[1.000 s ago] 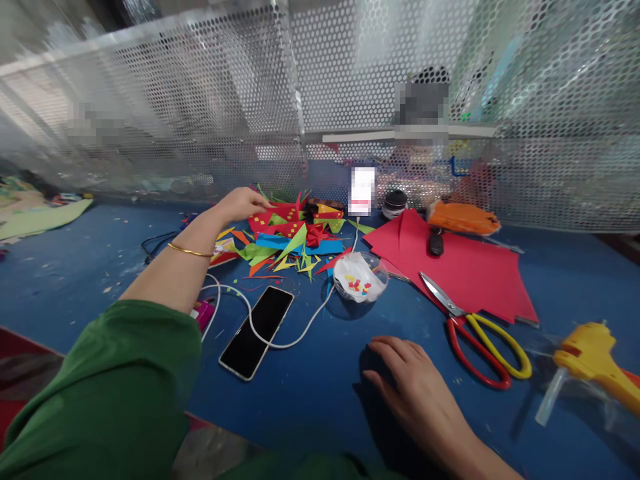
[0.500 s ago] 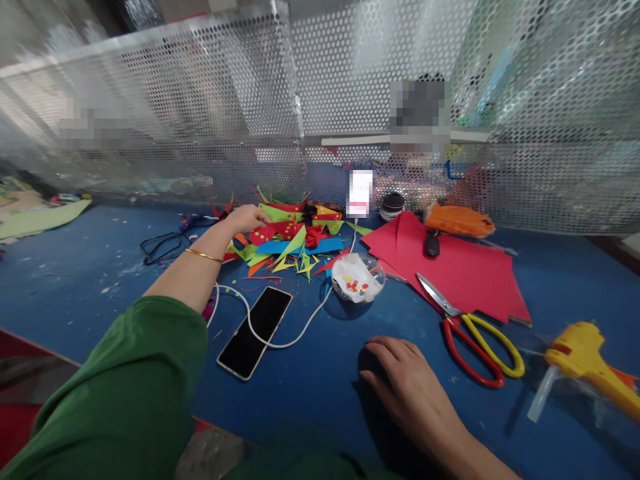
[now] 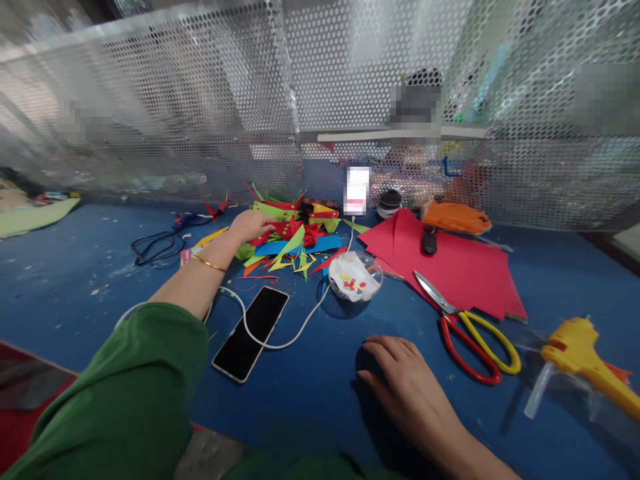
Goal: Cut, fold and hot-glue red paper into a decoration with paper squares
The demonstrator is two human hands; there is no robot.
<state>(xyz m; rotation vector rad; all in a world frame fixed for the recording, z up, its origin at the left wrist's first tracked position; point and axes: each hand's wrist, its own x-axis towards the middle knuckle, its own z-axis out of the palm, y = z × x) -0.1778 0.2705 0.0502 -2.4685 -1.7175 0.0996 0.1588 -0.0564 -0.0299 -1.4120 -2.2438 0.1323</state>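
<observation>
My left hand (image 3: 250, 227) is at the left end of a pile of cut paper, its fingers bent over a red paper piece with yellow dots (image 3: 284, 230) and apparently closed on its edge; the thumb is hidden. Around it lie green dotted paper shapes (image 3: 273, 212), a blue paper strip (image 3: 320, 245) and thin pointed scraps. My right hand (image 3: 395, 363) rests palm down on the blue table, holding nothing, thumb apart from the loosely curved fingers. Right of it lie scissors (image 3: 450, 310) with one red and one yellow handle.
A dark phone (image 3: 251, 333) lies under a white cable (image 3: 295, 343). A clear bowl (image 3: 377, 283) holds white paper and tiny coloured bits. Red sheets (image 3: 465, 273) bear a black key fob (image 3: 429, 241). A yellow glue gun (image 3: 575, 347) lies right; a perforated metal screen (image 3: 240, 100) stands behind.
My left hand has moved slightly right and down onto the red dotted piece. My right hand stays in place. The view has shifted a little, showing a pink-and-white item beside my left forearm.
</observation>
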